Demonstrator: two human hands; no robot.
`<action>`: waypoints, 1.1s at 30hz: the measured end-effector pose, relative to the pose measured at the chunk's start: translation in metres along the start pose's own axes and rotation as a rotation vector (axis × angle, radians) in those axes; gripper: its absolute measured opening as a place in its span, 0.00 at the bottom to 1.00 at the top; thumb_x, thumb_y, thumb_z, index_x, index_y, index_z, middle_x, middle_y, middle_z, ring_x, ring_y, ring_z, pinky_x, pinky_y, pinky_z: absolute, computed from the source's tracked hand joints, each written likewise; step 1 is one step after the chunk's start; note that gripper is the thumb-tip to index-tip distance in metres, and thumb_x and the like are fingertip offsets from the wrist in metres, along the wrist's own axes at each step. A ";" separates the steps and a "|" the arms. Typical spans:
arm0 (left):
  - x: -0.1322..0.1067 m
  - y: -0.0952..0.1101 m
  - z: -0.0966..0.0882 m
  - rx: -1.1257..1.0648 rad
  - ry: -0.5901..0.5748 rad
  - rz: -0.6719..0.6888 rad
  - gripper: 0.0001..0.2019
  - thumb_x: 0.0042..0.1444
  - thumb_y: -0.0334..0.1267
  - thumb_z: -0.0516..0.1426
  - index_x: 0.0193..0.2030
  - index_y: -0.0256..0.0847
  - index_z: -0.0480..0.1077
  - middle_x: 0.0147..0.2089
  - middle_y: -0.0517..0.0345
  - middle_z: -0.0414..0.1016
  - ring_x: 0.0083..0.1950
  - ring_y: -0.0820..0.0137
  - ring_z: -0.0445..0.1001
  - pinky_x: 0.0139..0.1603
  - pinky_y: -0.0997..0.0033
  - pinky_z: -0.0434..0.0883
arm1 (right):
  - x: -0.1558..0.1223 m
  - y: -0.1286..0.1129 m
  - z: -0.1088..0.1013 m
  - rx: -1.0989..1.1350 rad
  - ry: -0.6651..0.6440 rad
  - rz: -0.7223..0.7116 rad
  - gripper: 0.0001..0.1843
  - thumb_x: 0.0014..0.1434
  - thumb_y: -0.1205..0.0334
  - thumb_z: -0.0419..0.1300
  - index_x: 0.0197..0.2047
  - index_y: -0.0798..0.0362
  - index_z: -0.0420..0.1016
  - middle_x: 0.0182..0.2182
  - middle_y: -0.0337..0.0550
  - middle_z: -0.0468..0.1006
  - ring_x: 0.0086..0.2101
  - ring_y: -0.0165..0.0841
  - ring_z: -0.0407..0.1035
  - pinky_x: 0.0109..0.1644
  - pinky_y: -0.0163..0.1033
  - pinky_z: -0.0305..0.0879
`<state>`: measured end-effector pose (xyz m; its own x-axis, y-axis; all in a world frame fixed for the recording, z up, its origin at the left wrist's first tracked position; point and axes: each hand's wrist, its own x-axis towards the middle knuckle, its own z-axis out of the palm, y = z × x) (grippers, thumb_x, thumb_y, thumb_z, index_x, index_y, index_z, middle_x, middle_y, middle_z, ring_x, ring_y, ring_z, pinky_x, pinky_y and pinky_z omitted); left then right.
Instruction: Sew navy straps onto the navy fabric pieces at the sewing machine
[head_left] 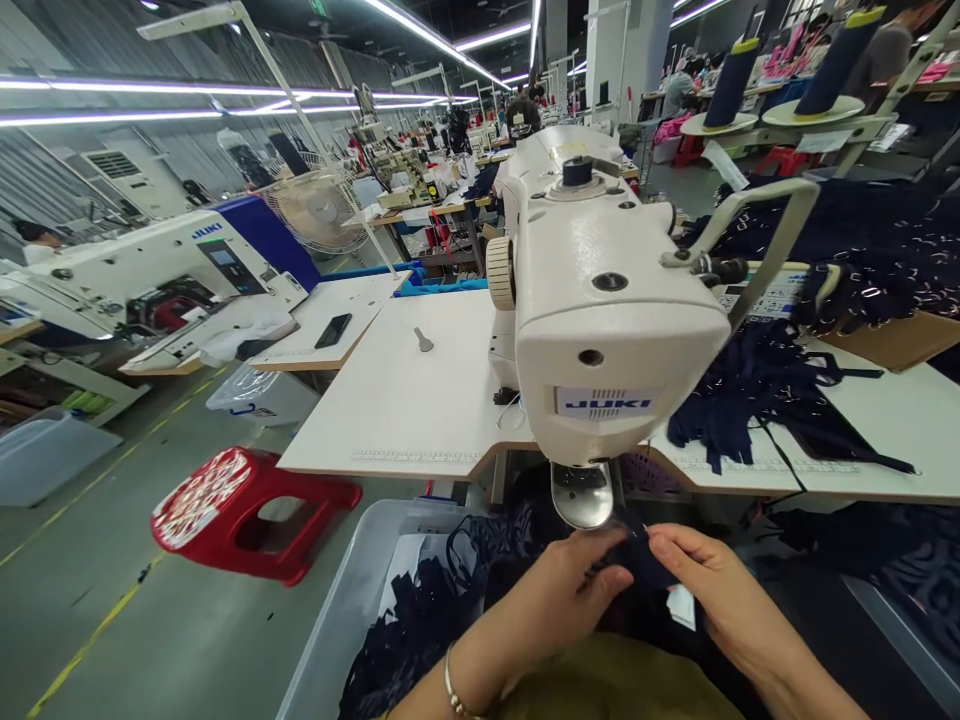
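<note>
My left hand [574,585], with a bangle on the wrist, is closed on dark navy fabric [646,562] just below the sewing head; its fingertips are a little blurred. Between thumb and forefinger my right hand [697,565] pinches the right edge of the same fabric, where something small and shiny shows. Under that hand a white label [681,607] stands out. A round metal plate [583,497] of the white JUKI sewing machine [607,350] sits right above my fingers. The needle area is hidden from me.
A clear plastic bin [352,570] with navy straps [405,630] stands to the left. Beyond it is a red stool [262,510]. The white tabletop [420,410] carries a small metal tool [424,340]. Navy straps [750,390] pile up at right, under thread cones [733,85].
</note>
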<state>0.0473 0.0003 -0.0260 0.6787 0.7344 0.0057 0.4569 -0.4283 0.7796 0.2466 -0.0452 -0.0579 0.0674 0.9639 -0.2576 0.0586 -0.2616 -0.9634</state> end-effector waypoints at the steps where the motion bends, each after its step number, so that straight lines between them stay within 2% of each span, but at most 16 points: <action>1: 0.001 0.002 0.002 -0.124 -0.009 -0.010 0.13 0.63 0.40 0.56 0.51 0.39 0.71 0.43 0.55 0.78 0.42 0.69 0.75 0.42 0.75 0.70 | -0.002 0.001 0.006 0.032 0.006 -0.026 0.20 0.58 0.44 0.59 0.39 0.51 0.81 0.32 0.44 0.81 0.37 0.40 0.75 0.40 0.41 0.74; 4: 0.004 0.001 0.011 -0.321 0.044 -0.117 0.12 0.60 0.43 0.58 0.44 0.36 0.75 0.36 0.57 0.78 0.36 0.70 0.74 0.36 0.76 0.69 | -0.007 0.003 0.017 0.002 0.073 -0.152 0.16 0.58 0.47 0.60 0.35 0.51 0.80 0.30 0.42 0.76 0.34 0.36 0.72 0.38 0.36 0.71; 7: 0.004 -0.003 0.016 -0.397 0.088 -0.160 0.11 0.60 0.42 0.58 0.38 0.37 0.77 0.33 0.58 0.78 0.35 0.70 0.73 0.37 0.75 0.68 | -0.010 0.003 0.018 -0.126 0.126 -0.305 0.13 0.60 0.50 0.60 0.32 0.49 0.78 0.30 0.40 0.73 0.32 0.33 0.70 0.36 0.33 0.69; 9: 0.002 -0.003 0.016 -0.417 0.096 -0.174 0.11 0.59 0.42 0.58 0.35 0.37 0.77 0.31 0.58 0.77 0.34 0.71 0.73 0.36 0.75 0.68 | -0.011 0.001 0.016 -0.202 0.054 -0.341 0.15 0.63 0.51 0.55 0.31 0.50 0.77 0.30 0.41 0.73 0.33 0.34 0.70 0.37 0.34 0.70; 11: 0.001 -0.001 0.016 -0.397 0.078 -0.171 0.10 0.58 0.41 0.58 0.33 0.37 0.76 0.30 0.59 0.76 0.32 0.72 0.72 0.34 0.76 0.68 | -0.011 -0.001 0.015 -0.206 -0.086 -0.329 0.20 0.66 0.50 0.49 0.32 0.50 0.76 0.33 0.44 0.74 0.37 0.36 0.71 0.41 0.37 0.71; 13: -0.001 0.002 0.016 -0.319 0.071 -0.152 0.08 0.57 0.38 0.58 0.32 0.38 0.75 0.30 0.60 0.76 0.31 0.73 0.72 0.33 0.78 0.67 | -0.009 -0.002 0.015 -0.124 -0.179 -0.280 0.20 0.66 0.49 0.48 0.36 0.51 0.77 0.38 0.46 0.75 0.42 0.38 0.71 0.47 0.41 0.71; 14: -0.001 0.003 0.016 -0.271 0.077 -0.143 0.06 0.56 0.36 0.58 0.31 0.38 0.75 0.29 0.61 0.75 0.31 0.74 0.71 0.32 0.78 0.66 | -0.008 -0.001 0.016 -0.065 -0.181 -0.237 0.19 0.65 0.48 0.50 0.39 0.51 0.76 0.39 0.46 0.75 0.43 0.39 0.71 0.48 0.43 0.70; 17: -0.004 0.005 0.018 -0.166 0.133 -0.152 0.05 0.54 0.32 0.58 0.28 0.38 0.72 0.27 0.63 0.72 0.28 0.75 0.68 0.29 0.79 0.63 | -0.005 0.004 0.021 0.102 -0.030 -0.124 0.14 0.59 0.49 0.60 0.37 0.51 0.75 0.35 0.42 0.76 0.37 0.36 0.72 0.42 0.39 0.72; 21: -0.008 0.004 0.022 -0.108 0.179 -0.152 0.02 0.53 0.30 0.58 0.30 0.39 0.71 0.29 0.62 0.71 0.29 0.75 0.68 0.30 0.78 0.63 | -0.006 0.009 0.026 0.096 0.132 -0.199 0.12 0.53 0.51 0.66 0.30 0.51 0.76 0.34 0.42 0.77 0.36 0.35 0.73 0.39 0.36 0.72; 25: -0.010 0.003 0.023 -0.053 0.194 -0.093 0.03 0.55 0.30 0.58 0.35 0.40 0.72 0.33 0.60 0.72 0.33 0.72 0.71 0.35 0.76 0.67 | -0.010 0.004 0.026 -0.019 0.206 -0.260 0.12 0.54 0.50 0.64 0.29 0.50 0.78 0.32 0.43 0.80 0.34 0.38 0.75 0.38 0.37 0.74; 29: -0.011 0.003 0.024 -0.032 0.232 -0.003 0.08 0.59 0.30 0.57 0.44 0.42 0.72 0.38 0.58 0.74 0.37 0.71 0.74 0.39 0.75 0.70 | -0.013 0.002 0.026 -0.107 0.246 -0.312 0.11 0.55 0.50 0.64 0.29 0.48 0.79 0.30 0.41 0.81 0.32 0.37 0.77 0.36 0.36 0.75; 33: -0.011 0.001 0.024 -0.028 0.267 0.052 0.07 0.60 0.31 0.57 0.44 0.41 0.73 0.37 0.58 0.74 0.36 0.72 0.73 0.38 0.77 0.70 | -0.014 0.005 0.027 -0.143 0.272 -0.373 0.10 0.56 0.51 0.63 0.29 0.47 0.79 0.29 0.39 0.82 0.32 0.36 0.77 0.36 0.35 0.75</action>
<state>0.0542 -0.0212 -0.0403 0.5235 0.8263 0.2078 0.4067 -0.4567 0.7912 0.2187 -0.0590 -0.0612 0.2726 0.9503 0.1503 0.2634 0.0766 -0.9616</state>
